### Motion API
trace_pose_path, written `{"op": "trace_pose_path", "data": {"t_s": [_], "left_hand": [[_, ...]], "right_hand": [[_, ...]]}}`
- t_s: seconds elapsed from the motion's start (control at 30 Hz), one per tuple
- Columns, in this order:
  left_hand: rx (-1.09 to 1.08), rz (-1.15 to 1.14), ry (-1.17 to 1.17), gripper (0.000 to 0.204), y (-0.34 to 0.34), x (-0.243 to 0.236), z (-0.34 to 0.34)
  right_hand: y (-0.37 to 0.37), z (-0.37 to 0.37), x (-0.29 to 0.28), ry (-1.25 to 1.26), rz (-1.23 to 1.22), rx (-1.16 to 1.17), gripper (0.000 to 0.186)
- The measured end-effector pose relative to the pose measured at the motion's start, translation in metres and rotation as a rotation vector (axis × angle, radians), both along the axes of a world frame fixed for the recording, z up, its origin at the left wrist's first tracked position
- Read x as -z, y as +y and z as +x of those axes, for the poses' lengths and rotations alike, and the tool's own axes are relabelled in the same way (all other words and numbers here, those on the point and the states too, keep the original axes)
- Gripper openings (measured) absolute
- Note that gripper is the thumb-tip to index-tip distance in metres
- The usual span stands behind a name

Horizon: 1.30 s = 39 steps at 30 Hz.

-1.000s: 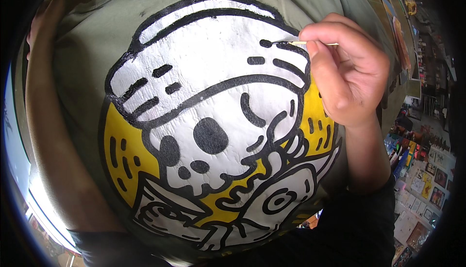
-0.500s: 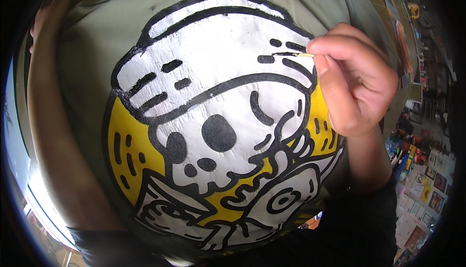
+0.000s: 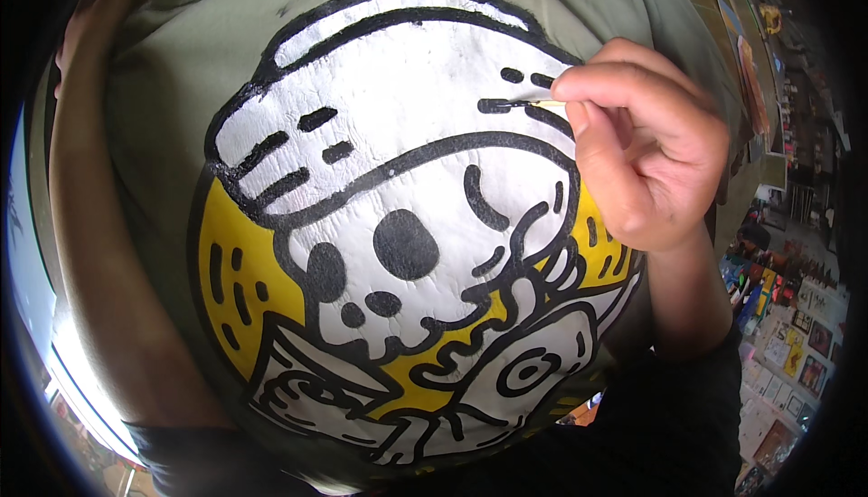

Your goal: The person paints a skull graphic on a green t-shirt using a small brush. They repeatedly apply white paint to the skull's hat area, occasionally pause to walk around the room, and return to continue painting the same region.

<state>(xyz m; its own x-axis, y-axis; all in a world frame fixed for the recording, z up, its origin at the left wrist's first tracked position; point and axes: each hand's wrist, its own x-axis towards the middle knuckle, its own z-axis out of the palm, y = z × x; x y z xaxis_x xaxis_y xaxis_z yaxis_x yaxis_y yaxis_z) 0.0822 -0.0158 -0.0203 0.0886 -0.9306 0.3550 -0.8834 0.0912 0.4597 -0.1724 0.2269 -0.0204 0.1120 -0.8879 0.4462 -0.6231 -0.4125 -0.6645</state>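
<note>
Right hand (image 3: 646, 158) is sitting in the upper right of the frame, fingers curled and pressed together, thumb and forefinger pinching a thin pale stick (image 3: 541, 102), most likely a fine brush or a toothpick; I cannot tell which. Only a short length is showing beyond the fingertips (image 3: 588, 90). Its long axis is lying almost level across the picture, pointing left from the hand, and its dark tip is touching, or all but touching, a short black dash (image 3: 495, 105) on the white cap of the printed skull design (image 3: 407, 226). So the mark being worked on is lying directly left of the fingertips, just beside them, with two more small black dashes (image 3: 527, 76) sitting just above it.

That design is filling the middle of the frame: a white cartoon skull in a cap, outlined in thick black, on a yellow disc, printed or painted on an olive-green T-shirt (image 3: 154, 135) that the person is wearing. The white surface is looking slightly wrinkled.

Left hand is not showing clearly. A bare left forearm (image 3: 99, 271) is running down the left side of the frame beside the shirt, well apart from the stick, and whatever its hand is doing is hidden at the dark rim. The right hand is plainly the nearer one to the dash.

Lower right of the frame, a cluttered floor with coloured prints and cards (image 3: 796, 352) is visible far below.
</note>
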Motion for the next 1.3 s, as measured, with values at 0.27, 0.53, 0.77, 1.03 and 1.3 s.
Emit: {"op": "trace_pose_path", "data": {"t_s": [0.27, 0.53, 0.77, 1.03, 1.3], "left_hand": [[-0.101, -0.081, -0.087, 0.058, -0.016, -0.003, -0.007], [-0.039, -0.133, -0.076, 0.057, -0.015, -0.001, -0.004], [-0.003, -0.115, -0.036, 0.056, -0.015, -0.006, -0.004], [0.156, 0.209, 0.235, 0.056, -0.092, 0.022, 0.032], [0.107, 0.112, 0.109, 0.056, -0.067, 0.013, 0.022]], "right_hand": [[-0.010, -0.010, -0.012, -0.016, -0.007, -0.002, 0.016], [-0.012, -0.006, -0.011, 0.052, -0.036, 0.020, 0.019], [-0.014, -0.005, -0.018, 0.165, -0.058, 0.014, 0.019], [-0.012, 0.002, -0.024, 0.287, -0.070, 0.013, 0.016], [-0.010, 0.000, -0.027, 0.141, 0.015, 0.034, 0.012]]}}
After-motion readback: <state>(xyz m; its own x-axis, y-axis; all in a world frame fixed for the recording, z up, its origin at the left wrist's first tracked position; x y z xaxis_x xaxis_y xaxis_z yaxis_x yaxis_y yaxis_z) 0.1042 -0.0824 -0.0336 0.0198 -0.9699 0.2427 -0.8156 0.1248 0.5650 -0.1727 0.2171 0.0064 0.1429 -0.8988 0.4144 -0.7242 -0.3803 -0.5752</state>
